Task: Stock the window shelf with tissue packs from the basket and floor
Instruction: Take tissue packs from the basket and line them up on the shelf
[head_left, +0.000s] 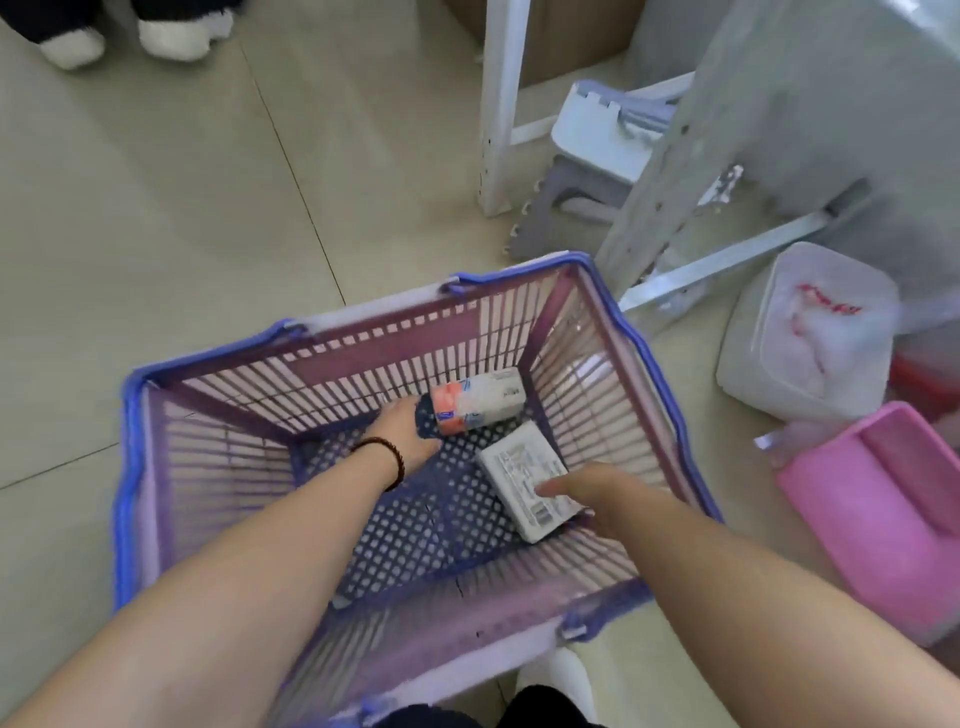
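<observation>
Head cam is looking straight down into the purple basket (156, 431) sitting on the floor (156, 208), and both arms are reaching in. The left hand (402, 434) is wrapping round the end of the orange-and-white tissue pack (475, 400) at the far side, though its fingers are mostly hidden behind the pack. The right hand (597, 493) is pressing on the white tissue pack (524, 475) lying flat near the right wall, thumb on top, so it's looking like a grip just starting. Those two are the only packs I'm seeing in there, so I'm guessing the basket is nearly done. A bagged bundle (810, 332) is lying on the floor to the right, possibly more tissue to stock. The window shelf isn't clearly showing.
</observation>
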